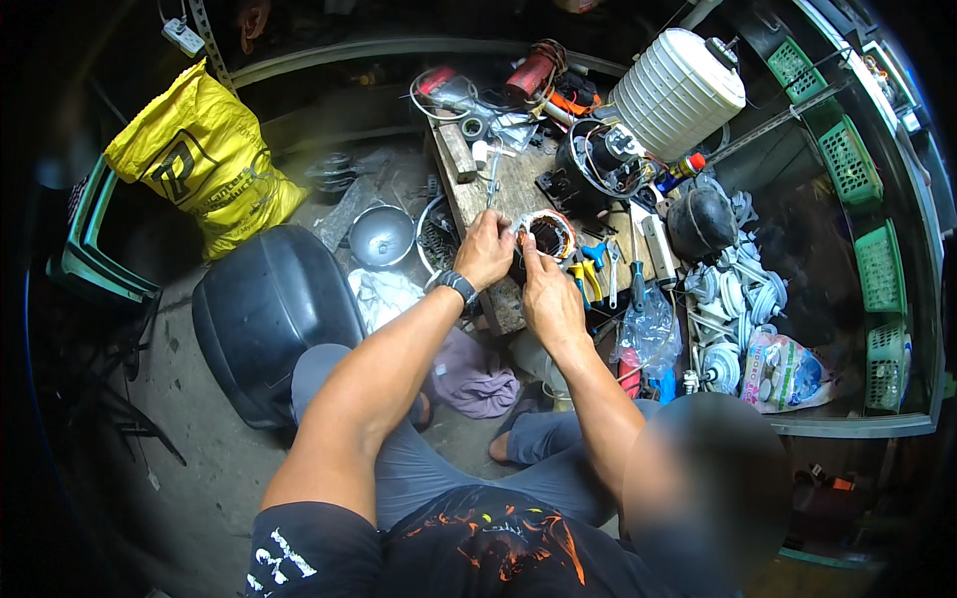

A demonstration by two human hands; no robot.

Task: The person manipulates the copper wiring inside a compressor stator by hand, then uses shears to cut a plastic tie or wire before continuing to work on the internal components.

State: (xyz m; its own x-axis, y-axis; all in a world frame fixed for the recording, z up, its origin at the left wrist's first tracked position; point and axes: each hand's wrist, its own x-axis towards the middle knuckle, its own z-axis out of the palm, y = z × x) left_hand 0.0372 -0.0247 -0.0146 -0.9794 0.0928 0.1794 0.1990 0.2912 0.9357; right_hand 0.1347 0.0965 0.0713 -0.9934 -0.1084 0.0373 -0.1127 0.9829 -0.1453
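On the wooden workbench (466,204) stands a motor stator (565,231), a round ring with copper windings and white lacing around a dark opening. My right hand (554,304) grips its near side, fingers lying against the rim. My left hand (482,253) is at the stator's left edge, fingertips pinched together; what they hold is too small to make out. Just beyond that hand, a thin metal tool (493,181) lies along the bench. Close to my right hand are yellow-handled pliers (588,279), a blue-handled tool (595,253) and a screwdriver (638,284).
A white ribbed container (678,95) and an opened motor housing (608,154) crowd the bench's far side. Whitish fan motor parts (733,289) pile up at right. Left are a black plastic shell (279,319), a metal bowl (382,236) and a yellow bag (214,159).
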